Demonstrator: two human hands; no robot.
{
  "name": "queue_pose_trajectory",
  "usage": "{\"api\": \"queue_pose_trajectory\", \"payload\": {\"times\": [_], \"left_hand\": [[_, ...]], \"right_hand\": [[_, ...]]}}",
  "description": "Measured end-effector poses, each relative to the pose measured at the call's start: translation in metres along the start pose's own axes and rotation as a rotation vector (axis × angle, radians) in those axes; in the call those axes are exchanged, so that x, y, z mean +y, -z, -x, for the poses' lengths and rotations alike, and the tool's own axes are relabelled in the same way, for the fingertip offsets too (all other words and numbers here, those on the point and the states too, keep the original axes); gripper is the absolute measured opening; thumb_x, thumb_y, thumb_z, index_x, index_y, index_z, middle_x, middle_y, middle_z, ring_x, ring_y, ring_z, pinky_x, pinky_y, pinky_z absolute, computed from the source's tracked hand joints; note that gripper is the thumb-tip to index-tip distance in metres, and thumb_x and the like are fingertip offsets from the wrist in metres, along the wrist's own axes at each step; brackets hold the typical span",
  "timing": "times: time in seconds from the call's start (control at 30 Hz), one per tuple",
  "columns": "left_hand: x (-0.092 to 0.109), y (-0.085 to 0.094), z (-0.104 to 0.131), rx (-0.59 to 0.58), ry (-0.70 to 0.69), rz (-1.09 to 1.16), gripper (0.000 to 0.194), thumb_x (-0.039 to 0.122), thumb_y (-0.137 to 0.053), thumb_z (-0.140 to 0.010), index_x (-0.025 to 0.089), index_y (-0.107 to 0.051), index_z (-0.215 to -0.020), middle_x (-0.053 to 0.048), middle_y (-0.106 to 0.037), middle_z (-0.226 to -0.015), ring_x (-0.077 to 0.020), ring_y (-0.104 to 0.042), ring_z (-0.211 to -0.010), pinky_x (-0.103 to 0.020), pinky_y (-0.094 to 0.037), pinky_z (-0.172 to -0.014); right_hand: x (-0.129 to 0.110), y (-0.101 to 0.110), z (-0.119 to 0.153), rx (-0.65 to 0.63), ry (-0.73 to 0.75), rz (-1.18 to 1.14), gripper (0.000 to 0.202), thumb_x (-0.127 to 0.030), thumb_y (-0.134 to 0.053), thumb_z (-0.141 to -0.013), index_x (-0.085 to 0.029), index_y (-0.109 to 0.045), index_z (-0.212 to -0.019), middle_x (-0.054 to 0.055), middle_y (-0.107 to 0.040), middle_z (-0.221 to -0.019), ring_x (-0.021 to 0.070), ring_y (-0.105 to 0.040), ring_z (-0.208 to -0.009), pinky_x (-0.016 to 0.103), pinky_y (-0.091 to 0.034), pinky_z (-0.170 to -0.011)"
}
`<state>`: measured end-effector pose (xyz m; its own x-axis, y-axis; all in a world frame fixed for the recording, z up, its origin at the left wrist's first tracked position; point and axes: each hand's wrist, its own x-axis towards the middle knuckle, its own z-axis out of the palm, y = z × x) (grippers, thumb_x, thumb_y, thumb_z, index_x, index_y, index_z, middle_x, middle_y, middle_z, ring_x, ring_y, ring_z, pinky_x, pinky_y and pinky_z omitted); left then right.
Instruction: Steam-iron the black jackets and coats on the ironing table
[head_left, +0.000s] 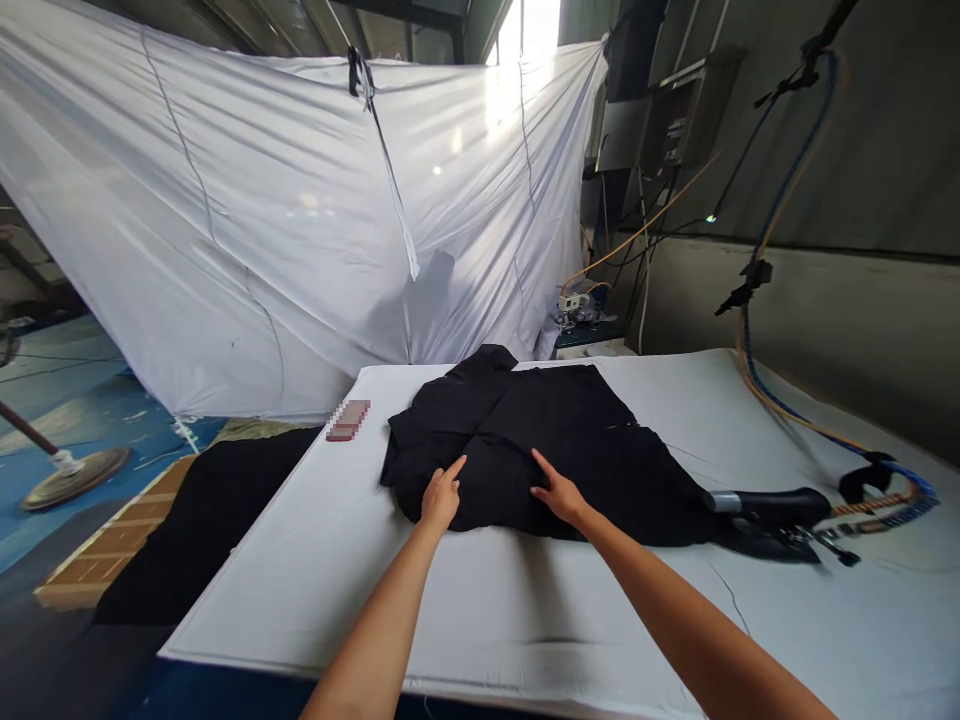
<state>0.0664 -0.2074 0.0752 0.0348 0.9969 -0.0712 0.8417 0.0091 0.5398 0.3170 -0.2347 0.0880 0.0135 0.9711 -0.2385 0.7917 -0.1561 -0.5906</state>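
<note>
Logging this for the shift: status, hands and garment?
Left hand and right hand open, flat on black garment. Garment spread on white table. Iron at its right edge.

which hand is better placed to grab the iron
Probably the right hand. It rests flat on the black garment on the side where the iron sits, at the cloth's right edge. The left hand lies farther away.

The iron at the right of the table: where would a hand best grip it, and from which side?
Probably by the long black handle on top of the iron, coming from above. It lies level, with its hoses trailing off its right end, so a grasp from above stays clear of them. The right hand is nearer; both hands rest flat on the black garment.
</note>
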Motion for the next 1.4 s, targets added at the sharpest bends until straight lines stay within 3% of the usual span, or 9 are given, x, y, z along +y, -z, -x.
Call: {"api": "queue_pose_trajectory", "payload": {"times": [0.2,0.37,0.53,0.67,0.8,0.9,1.03,1.23,1.4], "left_hand": [[0.017,0.002,-0.001,-0.021,0.178,-0.139,0.027,0.017,-0.049,-0.075,0.020,-0.068,-0.095,-0.014,-0.051,-0.115,-0.0306,-0.047,-0.110,-0.044,-0.037,-0.093],[0.060,-0.023,0.002,0.021,-0.142,-0.180,0.053,0.039,-0.050,-0.078,0.032,-0.041,-0.130,-0.005,-0.026,-0.143,-0.0319,-0.014,-0.133,-0.055,-0.014,-0.105],[0.056,-0.053,0.010,-0.171,0.030,-0.175,0.074,0.060,-0.049,-0.071,0.045,-0.015,-0.136,0.007,0.003,-0.149,-0.0448,0.016,-0.128,-0.074,0.005,-0.090],[0.047,-0.050,0.006,-0.268,0.065,-0.154,0.078,0.066,-0.048,-0.066,0.046,-0.018,-0.135,0.007,0.000,-0.149,-0.0459,0.019,-0.127,-0.072,0.011,-0.089],[0.052,-0.035,-0.012,-0.241,0.020,-0.148,0.062,0.068,-0.038,-0.072,0.042,-0.040,-0.128,-0.001,-0.030,-0.143,-0.0439,-0.004,-0.131,-0.069,0.011,-0.093],[0.052,-0.023,-0.042,-0.169,-0.065,-0.156,0.049,0.056,-0.026,-0.083,0.035,-0.057,-0.114,-0.007,-0.054,-0.117,-0.0325,-0.037,-0.119,-0.063,0.001,-0.101],[0.033,-0.003,-0.109,-0.063,-0.167,-0.181,0.041,0.038,-0.029,-0.087,0.025,-0.061,-0.109,-0.009,-0.059,-0.106,-0.0232,-0.047,-0.107,-0.046,-0.017,-0.106],[-0.018,0.020,-0.232,-0.016,-0.129,-0.084,0.041,0.030,-0.037,-0.086,0.026,-0.049,-0.124,-0.006,-0.044,-0.133,-0.0245,-0.024,-0.129,-0.047,-0.012,-0.108],[-0.052,0.003,-0.277,-0.068,-0.102,-0.117,0.049,0.044,-0.042,-0.083,0.043,-0.034,-0.131,0.005,-0.017,-0.147,-0.0343,0.006,-0.134,-0.069,-0.001,-0.096]], "right_hand": [[-0.017,-0.002,-0.018,-0.169,-0.054,0.348,0.027,-0.023,-0.060,-0.067,-0.021,-0.069,-0.092,0.012,-0.064,-0.097,0.0291,-0.057,-0.099,0.040,-0.045,-0.080],[-0.029,0.011,-0.048,0.124,0.150,0.486,0.050,-0.048,-0.040,-0.081,-0.024,-0.050,-0.124,0.013,-0.033,-0.138,0.0320,-0.023,-0.129,0.052,-0.022,-0.099],[0.001,0.017,-0.078,-0.002,0.110,0.553,0.066,-0.063,-0.030,-0.079,-0.031,-0.029,-0.137,0.006,-0.017,-0.147,0.0337,-0.003,-0.133,0.061,-0.006,-0.098],[0.014,0.027,-0.104,0.098,0.087,0.554,0.065,-0.062,-0.022,-0.082,-0.019,-0.053,-0.121,0.014,-0.039,-0.133,0.0336,-0.026,-0.125,0.057,-0.013,-0.099],[0.014,0.043,-0.132,0.168,0.120,0.559,0.054,-0.054,-0.033,-0.082,-0.027,-0.046,-0.127,0.008,-0.033,-0.139,0.0323,-0.018,-0.129,0.059,-0.012,-0.098],[0.012,0.053,-0.152,0.065,-0.018,0.560,0.043,-0.050,-0.041,-0.080,-0.026,-0.059,-0.112,0.010,-0.046,-0.127,0.0371,-0.030,-0.122,0.062,-0.022,-0.091],[-0.003,0.065,-0.180,0.206,0.065,0.482,0.039,-0.044,-0.044,-0.080,-0.018,-0.064,-0.100,0.013,-0.056,-0.111,0.0327,-0.044,-0.110,0.044,-0.037,-0.088],[-0.052,0.071,-0.247,0.277,0.094,0.227,0.044,-0.037,-0.043,-0.083,-0.013,-0.053,-0.119,0.012,-0.056,-0.116,0.0220,-0.051,-0.106,0.030,-0.039,-0.089],[-0.093,0.076,-0.330,0.328,-0.070,0.016,0.050,-0.046,-0.041,-0.083,-0.012,-0.055,-0.116,0.012,-0.060,-0.113,0.0227,-0.052,-0.108,0.029,-0.037,-0.092]]}}
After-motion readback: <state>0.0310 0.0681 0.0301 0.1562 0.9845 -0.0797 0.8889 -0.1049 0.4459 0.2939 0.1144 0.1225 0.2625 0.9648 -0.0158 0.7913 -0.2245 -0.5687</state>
